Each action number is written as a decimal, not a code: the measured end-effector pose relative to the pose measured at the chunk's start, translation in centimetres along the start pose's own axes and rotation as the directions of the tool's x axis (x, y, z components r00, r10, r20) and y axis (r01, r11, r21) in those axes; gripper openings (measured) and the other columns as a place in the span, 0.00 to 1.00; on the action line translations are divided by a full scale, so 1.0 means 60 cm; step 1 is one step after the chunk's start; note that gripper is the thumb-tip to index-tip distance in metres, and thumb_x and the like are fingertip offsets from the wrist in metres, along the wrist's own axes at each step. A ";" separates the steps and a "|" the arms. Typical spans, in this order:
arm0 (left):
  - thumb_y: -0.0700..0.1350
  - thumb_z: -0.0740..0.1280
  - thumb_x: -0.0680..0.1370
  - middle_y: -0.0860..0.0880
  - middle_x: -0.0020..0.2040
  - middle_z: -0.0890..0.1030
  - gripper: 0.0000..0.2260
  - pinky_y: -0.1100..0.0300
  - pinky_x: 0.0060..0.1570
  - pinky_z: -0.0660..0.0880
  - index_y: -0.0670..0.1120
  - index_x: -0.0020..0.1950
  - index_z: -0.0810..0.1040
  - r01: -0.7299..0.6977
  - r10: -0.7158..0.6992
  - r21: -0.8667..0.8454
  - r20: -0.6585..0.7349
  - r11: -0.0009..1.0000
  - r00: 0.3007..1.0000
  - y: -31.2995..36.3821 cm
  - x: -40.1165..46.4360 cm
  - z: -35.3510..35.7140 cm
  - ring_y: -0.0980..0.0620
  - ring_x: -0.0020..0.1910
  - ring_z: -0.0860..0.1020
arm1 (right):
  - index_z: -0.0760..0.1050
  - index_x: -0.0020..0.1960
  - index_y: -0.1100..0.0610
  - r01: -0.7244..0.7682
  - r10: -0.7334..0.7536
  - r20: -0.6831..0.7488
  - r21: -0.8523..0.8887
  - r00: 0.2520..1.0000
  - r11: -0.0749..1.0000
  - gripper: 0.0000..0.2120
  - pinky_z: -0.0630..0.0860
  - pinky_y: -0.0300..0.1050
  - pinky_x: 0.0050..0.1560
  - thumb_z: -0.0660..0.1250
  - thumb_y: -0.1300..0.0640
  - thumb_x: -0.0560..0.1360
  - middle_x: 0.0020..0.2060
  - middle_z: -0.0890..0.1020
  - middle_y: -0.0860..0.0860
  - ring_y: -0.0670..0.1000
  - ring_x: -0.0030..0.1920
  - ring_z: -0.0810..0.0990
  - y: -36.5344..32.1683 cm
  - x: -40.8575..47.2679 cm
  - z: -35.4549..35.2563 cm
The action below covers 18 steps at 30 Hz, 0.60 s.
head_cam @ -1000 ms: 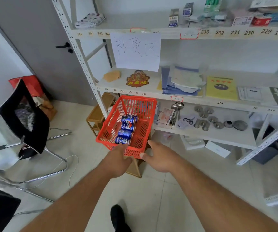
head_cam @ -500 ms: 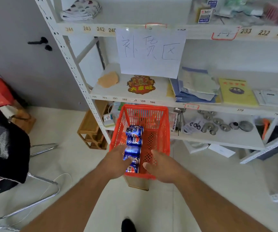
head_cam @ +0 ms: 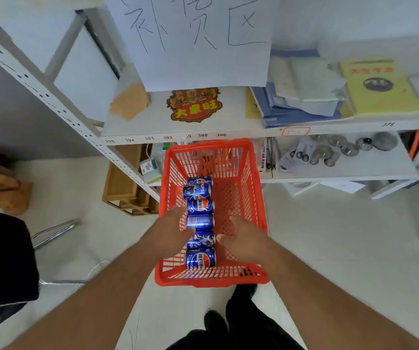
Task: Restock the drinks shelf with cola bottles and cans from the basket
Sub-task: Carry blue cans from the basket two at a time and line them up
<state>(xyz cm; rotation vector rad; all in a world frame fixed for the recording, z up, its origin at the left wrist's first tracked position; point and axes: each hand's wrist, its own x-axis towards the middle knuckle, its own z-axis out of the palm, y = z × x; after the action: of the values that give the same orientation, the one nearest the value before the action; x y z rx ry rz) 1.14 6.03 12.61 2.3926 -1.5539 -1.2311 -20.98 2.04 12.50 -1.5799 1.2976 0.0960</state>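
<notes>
Reaching into red plastic mesh basket (head_cam: 253, 188), head view: five blue cola cans (head_cam: 200, 222) lying in a row along its left half. Left hand (head_cam: 170, 229) and right hand (head_cam: 241, 236) flank the row, fingers loosely curled, seemingly holding nothing. Best practice: grip one can firmly around its middle, then lift to white metal shelf (head_cam: 152, 127).

This looks like a stockroom or small storage area. A white perforated metal shelving rack (head_cam: 82, 125) stands well beyond the hands, its shelf edges carrying small number labels (head_cam: 168, 137), with a large handwritten white paper sign (head_cam: 193, 39) hanging from it. Stacked blue folders and papers (head_cam: 301, 97), a yellow booklet (head_cam: 377, 87) and round grey metal parts (head_cam: 339, 147) lie on its shelves. The pale tiled floor (head_cam: 342, 236) spreads below.
</notes>
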 end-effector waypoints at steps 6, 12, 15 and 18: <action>0.55 0.69 0.81 0.48 0.80 0.68 0.32 0.45 0.66 0.78 0.53 0.83 0.60 0.025 -0.038 0.108 0.119 0.994 0.992 -0.011 0.085 0.012 0.45 0.71 0.76 | 0.67 0.77 0.56 -0.089 0.083 0.086 0.074 0.993 0.993 0.27 0.73 0.42 0.62 0.68 0.50 0.82 0.69 0.79 0.54 0.54 0.63 0.79 0.036 0.082 0.025; 0.54 0.68 0.81 0.48 0.83 0.61 0.34 0.46 0.73 0.71 0.51 0.84 0.57 -0.030 -0.011 0.194 0.204 0.981 0.979 -0.019 0.161 0.024 0.45 0.78 0.68 | 0.56 0.83 0.58 -0.228 0.210 0.140 0.128 0.968 0.965 0.37 0.69 0.39 0.66 0.68 0.46 0.81 0.77 0.72 0.56 0.56 0.72 0.75 0.064 0.138 0.058; 0.53 0.69 0.81 0.47 0.84 0.59 0.36 0.50 0.77 0.64 0.49 0.85 0.56 -0.091 0.038 0.262 0.198 0.961 0.979 -0.011 0.223 0.022 0.45 0.80 0.63 | 0.57 0.83 0.58 -0.256 0.240 0.099 0.229 0.966 0.939 0.37 0.70 0.39 0.66 0.68 0.45 0.81 0.78 0.71 0.55 0.55 0.73 0.74 0.069 0.179 0.073; 0.50 0.72 0.80 0.45 0.83 0.60 0.37 0.53 0.76 0.64 0.46 0.84 0.56 -0.130 0.076 0.303 0.183 0.944 0.980 -0.010 0.297 0.025 0.44 0.80 0.64 | 0.60 0.82 0.58 -0.284 0.279 0.060 0.296 0.959 0.912 0.34 0.70 0.39 0.63 0.68 0.48 0.82 0.76 0.72 0.55 0.55 0.72 0.75 0.078 0.236 0.085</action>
<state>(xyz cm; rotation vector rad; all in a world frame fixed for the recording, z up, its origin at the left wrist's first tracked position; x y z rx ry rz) 3.96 -7.09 0.78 2.3942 -2.0395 -1.2815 -16.09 -3.14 -1.57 -1.1249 1.4458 0.0855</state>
